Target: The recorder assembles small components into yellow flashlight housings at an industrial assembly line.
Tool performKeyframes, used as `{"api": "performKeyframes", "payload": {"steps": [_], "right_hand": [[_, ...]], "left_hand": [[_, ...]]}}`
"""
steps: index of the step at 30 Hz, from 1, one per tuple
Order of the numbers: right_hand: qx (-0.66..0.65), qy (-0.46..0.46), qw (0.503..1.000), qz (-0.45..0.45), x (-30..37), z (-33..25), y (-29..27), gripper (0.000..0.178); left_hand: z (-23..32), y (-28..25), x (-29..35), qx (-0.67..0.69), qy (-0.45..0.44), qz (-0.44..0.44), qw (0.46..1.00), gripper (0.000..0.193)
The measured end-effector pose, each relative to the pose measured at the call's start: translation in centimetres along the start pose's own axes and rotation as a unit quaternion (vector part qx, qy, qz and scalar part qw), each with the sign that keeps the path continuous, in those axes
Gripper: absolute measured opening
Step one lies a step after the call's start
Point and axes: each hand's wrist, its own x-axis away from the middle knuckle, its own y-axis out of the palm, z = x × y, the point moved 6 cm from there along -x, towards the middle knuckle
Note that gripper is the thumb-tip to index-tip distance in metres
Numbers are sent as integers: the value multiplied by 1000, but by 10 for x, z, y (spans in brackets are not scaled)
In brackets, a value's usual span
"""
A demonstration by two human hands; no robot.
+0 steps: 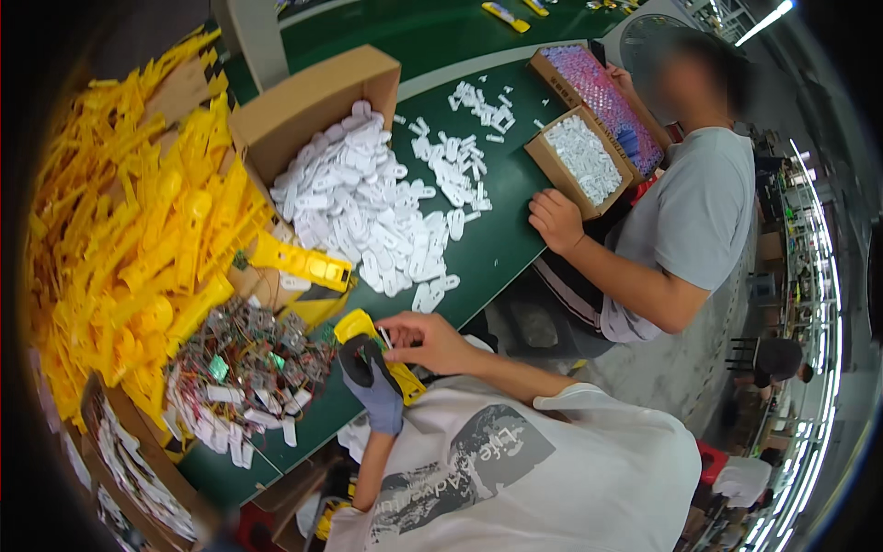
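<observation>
My left hand (375,385), in a grey glove with dark palm, is closed around a yellow plastic shell (356,325); its lower end shows past the glove. My right hand (432,343), bare, comes in from the right with thumb and fingers pinched at the shell's edge. A small pale sliver shows at those fingertips, too small to name. Left of the glove lies a heap of wired circuit parts (248,354) with white pieces at its near side. Another yellow shell (303,261) lies beyond my hands, beside a large pile of flat white plastic parts (354,207).
Yellow shells (138,248) are heaped high at the left. A tipped cardboard box (317,92) backs the white pile. Small white pieces (455,170) lie scattered on the green table (506,235). At right, a seated person (690,202) rests one hand by a box of white pieces (552,166).
</observation>
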Motion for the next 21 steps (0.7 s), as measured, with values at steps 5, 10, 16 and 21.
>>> {"api": "performKeyframes", "payload": {"steps": [5,10,16,21], "right_hand": [[25,-62,997,-28,-1,-14,1,45],[122,-98,987,-46,6,-23,2,44],[150,-163,975,14,10,-25,3,34],[172,-168,966,91,10,-17,8,26]], "left_hand": [[-12,-8,3,39,-2,13,999,26],[-17,-2,2,-18,-4,-16,1000,30],[-12,-3,6,6,-17,2,1000,31],[-6,-3,11,9,-2,52,999,28]]}}
